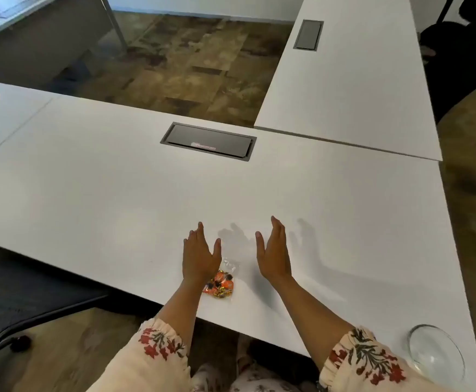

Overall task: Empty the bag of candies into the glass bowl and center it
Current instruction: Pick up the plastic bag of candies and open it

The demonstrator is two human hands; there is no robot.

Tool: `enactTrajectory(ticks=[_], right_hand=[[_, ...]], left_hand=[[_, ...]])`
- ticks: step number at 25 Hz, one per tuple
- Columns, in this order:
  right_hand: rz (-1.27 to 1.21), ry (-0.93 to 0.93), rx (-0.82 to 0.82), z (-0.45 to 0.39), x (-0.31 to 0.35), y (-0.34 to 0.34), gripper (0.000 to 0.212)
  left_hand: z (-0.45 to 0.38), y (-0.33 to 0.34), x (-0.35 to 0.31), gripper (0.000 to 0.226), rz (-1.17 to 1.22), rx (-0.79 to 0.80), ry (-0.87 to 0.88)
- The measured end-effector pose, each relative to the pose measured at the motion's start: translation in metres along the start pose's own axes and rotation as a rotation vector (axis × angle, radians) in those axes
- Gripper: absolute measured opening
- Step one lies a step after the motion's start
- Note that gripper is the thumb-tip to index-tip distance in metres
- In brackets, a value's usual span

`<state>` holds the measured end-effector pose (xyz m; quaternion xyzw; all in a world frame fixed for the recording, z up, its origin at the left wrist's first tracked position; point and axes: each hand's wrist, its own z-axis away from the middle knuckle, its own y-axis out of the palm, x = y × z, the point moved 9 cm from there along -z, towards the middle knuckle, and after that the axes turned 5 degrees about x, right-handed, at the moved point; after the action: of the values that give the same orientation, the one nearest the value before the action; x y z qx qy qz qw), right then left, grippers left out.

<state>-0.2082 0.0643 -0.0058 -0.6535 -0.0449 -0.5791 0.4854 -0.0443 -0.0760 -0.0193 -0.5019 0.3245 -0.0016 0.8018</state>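
Floral cream sleeves fill the bottom edge, gathered at the cuffs with red flowers, and both are cut off by the frame lower down. From them two bare forearms reach out over the white flat worktop. Left hand is spread flat, fingers together, thumb out to the side, gripping nothing. Right hand is turned more on edge, palm facing the left one, fingers straight, thumb apart, also empty. Whether either one actually touches the surface or hangs just over it is hard to call; soft shadows fall to the right of each.

Small clear plastic bag of orange, dark and gold wrapped candies lies on the worktop between the two wrists, tight against the left wrist, which covers its near-left corner. Its transparent top is barely readable against the white, and the individual sweets blur together.

Clear round glass bowl sits well to the right of the right forearm, near the worktop's front corner, showing nothing inside. Its far rim is faint.

Beyond the fingertips, a dark grey rectangular cable hatch is set into the worktop, with a small label on it too blurred to read. Left of the left arm, below the worktop edge, a dark mesh office chair is only partly in frame.
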Motion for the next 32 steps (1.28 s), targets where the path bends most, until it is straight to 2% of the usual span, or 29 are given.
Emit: enactTrajectory(ticks=[2,5,10,15,17,19,24,26,29,32], right_hand=[[-0.096,0.091,0.048,0.007,-0.013,0.02,0.056],[-0.137,0.274,0.232,0.031,-0.04,0.065,0.051],[-0.189,0.497,0.413,0.059,-0.061,0.115,0.056],[-0.206,0.566,0.465,0.063,-0.067,0.125,0.049],[-0.234,0.594,0.455,0.063,-0.072,0.123,0.048],[-0.27,0.623,0.456,0.065,-0.077,0.121,0.049],[-0.294,0.607,0.402,0.073,-0.087,0.109,0.046],[-0.309,0.606,0.354,0.074,-0.095,0.096,0.043],[-0.342,0.596,0.224,0.065,-0.106,0.063,0.039],[-0.27,0.484,0.124,0.045,-0.106,0.024,0.036]], left_hand=[[0.006,0.018,0.026,0.07,0.062,0.111,-0.128],[0.022,0.047,0.059,0.068,0.193,0.206,-0.288],[0.034,0.062,0.09,0.064,0.524,0.179,-0.566],[0.045,0.077,0.099,0.054,0.705,0.175,-0.684],[0.045,0.084,0.099,0.043,0.745,0.176,-0.695],[0.044,0.092,0.096,0.02,0.789,0.186,-0.687],[0.047,0.101,0.074,0.024,0.753,0.236,-0.59],[0.048,0.104,0.059,0.017,0.764,0.268,-0.527],[0.047,0.106,0.033,0.011,0.76,0.314,-0.435],[0.044,0.11,0.006,0.012,0.728,0.372,-0.35]])
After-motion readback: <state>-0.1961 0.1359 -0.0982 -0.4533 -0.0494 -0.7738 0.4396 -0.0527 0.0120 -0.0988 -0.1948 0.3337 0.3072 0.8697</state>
